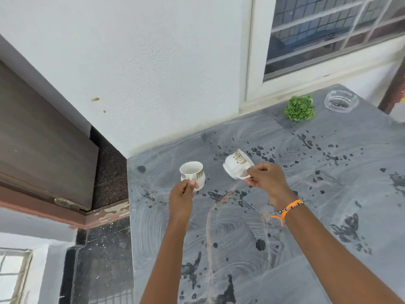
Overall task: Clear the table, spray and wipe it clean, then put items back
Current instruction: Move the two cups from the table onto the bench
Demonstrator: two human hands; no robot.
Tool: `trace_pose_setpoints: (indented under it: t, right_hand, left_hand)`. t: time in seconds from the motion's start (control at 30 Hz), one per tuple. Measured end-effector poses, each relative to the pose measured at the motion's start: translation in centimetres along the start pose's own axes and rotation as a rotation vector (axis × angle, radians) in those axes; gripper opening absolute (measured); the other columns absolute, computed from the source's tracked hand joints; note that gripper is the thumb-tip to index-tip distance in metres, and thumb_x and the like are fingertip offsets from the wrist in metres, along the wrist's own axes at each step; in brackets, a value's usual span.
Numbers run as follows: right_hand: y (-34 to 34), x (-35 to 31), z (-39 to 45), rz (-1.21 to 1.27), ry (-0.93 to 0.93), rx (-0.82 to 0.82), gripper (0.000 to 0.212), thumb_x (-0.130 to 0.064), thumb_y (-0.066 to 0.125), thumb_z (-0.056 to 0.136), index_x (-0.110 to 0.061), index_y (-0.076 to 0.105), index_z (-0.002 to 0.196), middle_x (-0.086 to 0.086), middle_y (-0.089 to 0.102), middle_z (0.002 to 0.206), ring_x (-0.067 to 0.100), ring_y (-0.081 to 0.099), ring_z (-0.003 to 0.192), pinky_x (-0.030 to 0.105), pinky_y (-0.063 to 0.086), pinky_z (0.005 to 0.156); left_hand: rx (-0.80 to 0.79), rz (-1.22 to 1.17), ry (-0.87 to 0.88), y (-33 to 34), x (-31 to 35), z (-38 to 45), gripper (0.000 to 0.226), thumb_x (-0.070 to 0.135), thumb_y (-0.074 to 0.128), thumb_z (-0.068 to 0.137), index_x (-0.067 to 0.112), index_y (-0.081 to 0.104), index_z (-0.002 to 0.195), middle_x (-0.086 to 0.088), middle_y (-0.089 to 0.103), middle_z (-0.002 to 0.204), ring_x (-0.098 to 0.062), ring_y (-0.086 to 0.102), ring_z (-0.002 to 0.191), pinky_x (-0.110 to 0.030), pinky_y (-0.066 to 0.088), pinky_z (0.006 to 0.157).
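Two white cups with gold patterns are held above a grey table (317, 205) marked with dark spots and swirled wipe streaks. My left hand (183, 195) pinches the handle of the left cup (191, 172), which is upright with its mouth showing. My right hand (266, 178) grips the handle of the right cup (236, 164), which is tilted over on its side. An orange thread band circles my right wrist.
A small green plant (299, 108) and a clear glass ashtray (340, 100) sit at the table's far end below a window (328, 36). A white wall runs behind. Left of the table edge are a brown door and dark granite floor.
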State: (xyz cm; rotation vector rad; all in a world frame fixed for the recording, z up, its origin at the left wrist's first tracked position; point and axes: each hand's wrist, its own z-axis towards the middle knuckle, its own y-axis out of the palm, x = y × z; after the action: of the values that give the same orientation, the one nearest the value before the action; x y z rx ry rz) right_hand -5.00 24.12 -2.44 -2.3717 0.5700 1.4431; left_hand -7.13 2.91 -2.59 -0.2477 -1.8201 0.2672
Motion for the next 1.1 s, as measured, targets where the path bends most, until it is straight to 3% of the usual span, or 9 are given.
trace_pose_setpoints:
  t: [0.3,0.5,0.57,0.67,0.77,0.83,0.93,1.0,1.1]
  right_hand:
    - [-20.7,-0.5,-1.7,0.081,-0.053,0.131,0.018,0.002,0.064,0.076,-0.005,0.057,0.061,0.006,0.063,0.049,0.011,0.062,0.04,0.021,0.056,0.048]
    - [-37.2,0.4,-1.4,0.067,-0.054,0.254,0.016,0.004,0.063,0.071,-0.004,0.055,0.059,-0.004,0.057,0.037,0.008,0.058,0.036,0.018,0.048,0.04]
    - [-41.3,0.8,-1.4,0.069,-0.038,0.267,0.014,0.002,0.065,0.07,-0.004,0.057,0.06,-0.004,0.058,0.04,0.011,0.061,0.039,0.024,0.052,0.049]
    - [-48.8,1.6,-0.8,0.061,-0.035,0.348,0.03,-0.002,0.065,0.07,-0.016,0.057,0.045,-0.003,0.06,0.042,0.016,0.065,0.048,0.037,0.055,0.064]
    - [-55.2,1.9,0.1,0.007,-0.021,0.443,0.026,-0.01,0.066,0.068,-0.018,0.061,0.044,-0.003,0.063,0.043,0.013,0.066,0.051,0.028,0.053,0.058]
    - [-58.8,2.2,0.9,0.049,-0.011,0.499,0.027,-0.007,0.066,0.07,-0.017,0.06,0.046,-0.003,0.063,0.043,0.012,0.066,0.048,0.021,0.048,0.049]
    - [-63.9,3.0,2.2,0.104,0.01,0.589,0.015,-0.004,0.066,0.071,-0.01,0.058,0.059,0.004,0.066,0.051,0.016,0.066,0.048,0.03,0.053,0.055]
    - [-66.9,3.4,3.1,0.085,0.025,0.634,0.01,-0.005,0.066,0.072,-0.005,0.06,0.065,0.009,0.069,0.057,0.016,0.068,0.05,0.037,0.059,0.063]
    - [-71.2,4.4,5.1,0.037,0.056,0.705,0.01,-0.005,0.068,0.071,-0.003,0.06,0.066,0.012,0.069,0.061,0.019,0.07,0.056,0.043,0.06,0.067]
  left_hand:
    - [-0.186,-0.112,0.048,19.4,5.8,-10.7,0.024,0.028,0.054,0.092,0.018,0.059,0.07,-0.002,0.054,0.093,-0.01,0.049,0.08,-0.027,0.038,0.073]
    - [-0.31,-0.097,0.077,34.6,9.2,-17.3,0.025,0.023,0.058,0.089,0.026,0.067,0.066,0.0,0.058,0.085,-0.01,0.051,0.075,-0.016,0.043,0.065]
    - [-0.363,-0.077,0.099,38.1,10.2,-18.6,0.029,0.018,0.058,0.089,0.028,0.069,0.064,0.0,0.056,0.079,-0.008,0.048,0.066,-0.01,0.039,0.053]
    - [-0.494,-0.026,0.138,44.8,12.0,-20.7,0.031,0.008,0.06,0.086,0.026,0.07,0.063,0.006,0.056,0.069,-0.003,0.044,0.057,-0.007,0.033,0.048]
    - [-0.609,0.025,0.2,51.2,13.9,-22.4,0.033,0.005,0.065,0.081,0.025,0.067,0.055,0.014,0.056,0.058,-0.001,0.045,0.057,-0.006,0.033,0.051]
    - [-0.675,0.071,0.222,55.3,14.8,-23.2,0.031,0.009,0.068,0.08,0.026,0.067,0.054,0.007,0.056,0.065,-0.005,0.048,0.064,-0.007,0.035,0.055]
    - [-0.771,0.124,0.185,61.3,15.6,-23.8,0.021,0.015,0.071,0.078,0.027,0.072,0.061,0.002,0.062,0.077,0.001,0.057,0.069,-0.001,0.039,0.059]
    - [-0.827,0.167,0.194,65.1,15.9,-24.1,0.014,0.017,0.071,0.078,0.023,0.074,0.067,0.0,0.062,0.079,-0.008,0.058,0.076,-0.005,0.041,0.062]
    - [-0.883,0.284,0.236,70.6,15.6,-24.1,0.012,0.022,0.071,0.079,0.012,0.076,0.083,0.001,0.063,0.083,-0.015,0.06,0.083,-0.024,0.045,0.074]
